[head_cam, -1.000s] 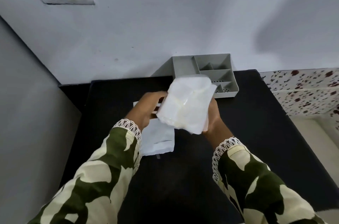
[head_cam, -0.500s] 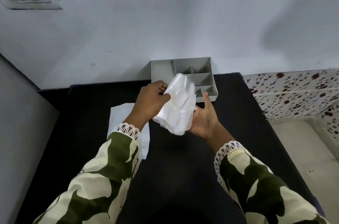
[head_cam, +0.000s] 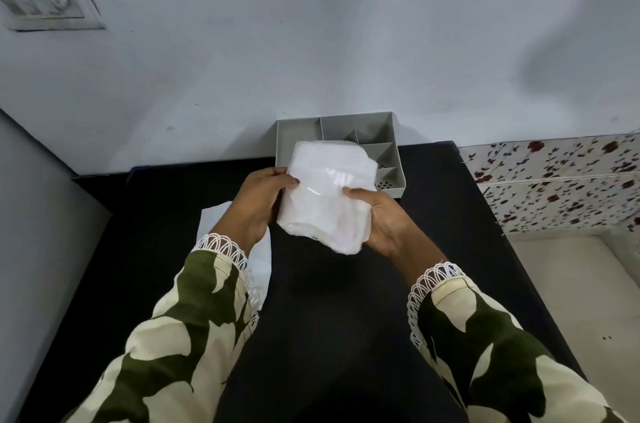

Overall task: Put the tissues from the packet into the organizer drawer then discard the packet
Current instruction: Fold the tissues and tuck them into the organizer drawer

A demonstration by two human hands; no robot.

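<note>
A clear plastic packet of white tissues (head_cam: 327,195) is held up in front of me, above the black table (head_cam: 450,249). My left hand (head_cam: 258,202) grips its left edge and my right hand (head_cam: 382,218) grips its right edge, thumbs on top. Behind the packet a grey organizer drawer (head_cam: 301,142) with several compartments stands against the wall; the packet hides its middle. Whether the packet's top is torn cannot be told.
A white flat sheet or bag (head_cam: 259,266) lies on the table under my left wrist. A switch plate (head_cam: 41,3) sits on the wall at upper left. A flowered tile ledge (head_cam: 561,187) and a pale floor (head_cam: 581,284) lie to the right of the table.
The packet has been turned face-up and is now held flat by both hands at its sides; before, the left hand held it while the right hand was open under it.
</note>
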